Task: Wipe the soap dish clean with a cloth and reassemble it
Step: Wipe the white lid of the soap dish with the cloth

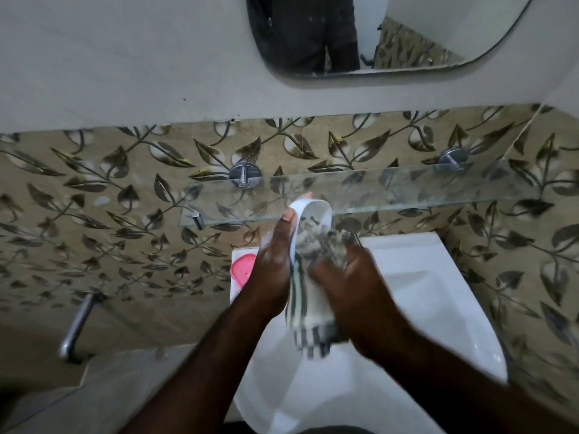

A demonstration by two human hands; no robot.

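My left hand (275, 261) grips a white soap dish base (316, 211) by its left rim and holds it on edge above the sink. My right hand (347, 277), blurred, presses a striped white and grey cloth (308, 311) into the hollow of the dish; the cloth hangs down between both hands. A pink part of the soap dish (241, 269) lies on the sink's back left corner, partly hidden by my left hand.
A white wash basin (416, 277) is below my hands. A glass shelf (407, 189) on chrome brackets runs just behind the dish. A chrome tap (78, 324) sticks out of the leaf-patterned tiled wall at left. A mirror (360, 36) hangs above.
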